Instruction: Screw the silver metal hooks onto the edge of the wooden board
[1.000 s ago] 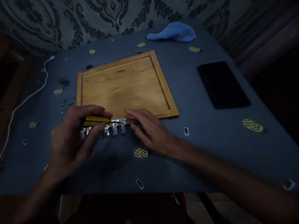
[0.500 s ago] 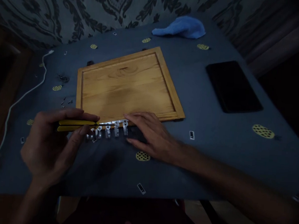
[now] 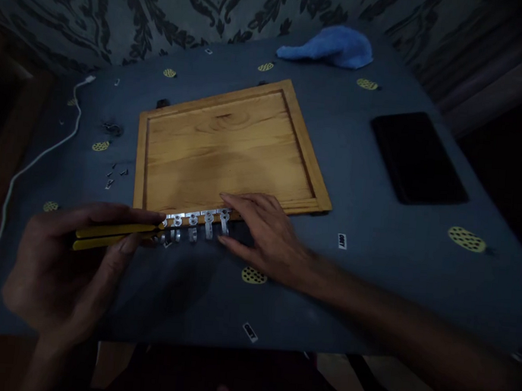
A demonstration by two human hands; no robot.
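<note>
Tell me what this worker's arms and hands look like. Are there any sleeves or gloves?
These are a person's hands: the left hand and right hand show no gloves, rings or markings. The left forearm and right forearm show no sleeve, watch or cables, though shadow hides some detail.

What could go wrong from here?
The yellow-handled tool in the left hand points toward the right hand, so a slip might nick it. A slip could also scratch the metal fittings or wooden board. Small loose pieces left of the board might get knocked away.
</note>
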